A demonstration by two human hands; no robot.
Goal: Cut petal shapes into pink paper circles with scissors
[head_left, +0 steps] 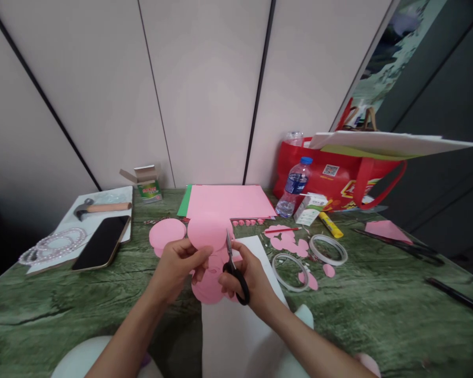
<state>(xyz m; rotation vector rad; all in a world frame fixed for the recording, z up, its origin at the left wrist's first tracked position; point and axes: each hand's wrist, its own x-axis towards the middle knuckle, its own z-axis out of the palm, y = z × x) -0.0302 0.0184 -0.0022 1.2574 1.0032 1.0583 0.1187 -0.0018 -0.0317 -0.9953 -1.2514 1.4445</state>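
Note:
My left hand [185,262] pinches the lower edge of a round pink paper piece [207,231], held up in front of me. Black-handled scissors [239,283] sit in my right hand [250,273], with fingers in the loops. Their blades [228,244] point upward along the right edge of the pink paper; whether they are parted I cannot make out. Beneath my hands lie more pink paper shapes [208,291] on a white sheet [224,336]. To the left of the held paper rests a stack of pink paper circles [166,233].
Pink sheets [228,199] lie at the back. Two tape rolls [289,273], pink scraps [286,239], a glue stick [331,224], a water bottle [295,188] and a red bag [331,168] are on the right. A phone [102,242], hammer [102,207] and beads [53,245] are left.

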